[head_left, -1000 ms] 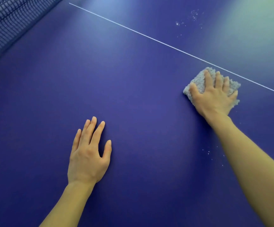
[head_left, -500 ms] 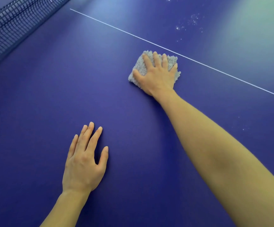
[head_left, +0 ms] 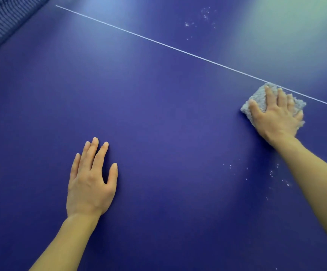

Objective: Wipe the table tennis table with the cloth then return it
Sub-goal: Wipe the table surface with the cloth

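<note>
**Grey cloth [head_left: 260, 98] on the white line [head_left: 158, 43]**

Right hand [head_left: 278, 116] presses flat on it, fingers spread, cloth's far edge touching the line. Left hand [head_left: 90, 182] lies flat on the blue table [head_left: 158, 114], fingers straight, well apart. White specks [head_left: 276, 177] beside the right forearm.

Two hands on a blue table tennis table, one pressing a cloth.

The right hand [head_left: 276, 116] lay flat on a crumpled grey cloth [head_left: 258, 98] at the right of the scene, fingers spread and pointing away, pressing it onto the blue table [head_left: 158, 114]. The cloth's far edge touched the thin white line [head_left: 158, 42], which ran slantwise from the far left to the right edge. The left hand [head_left: 91, 182] rested palm down on the bare surface nearer the viewer, well apart from the cloth, fingers straight. The net [head_left: 0, 22] showed blurred in the far left corner. White specks [head_left: 198, 20] dotted the surface beyond the line, and more lay beside the right forearm.
</note>
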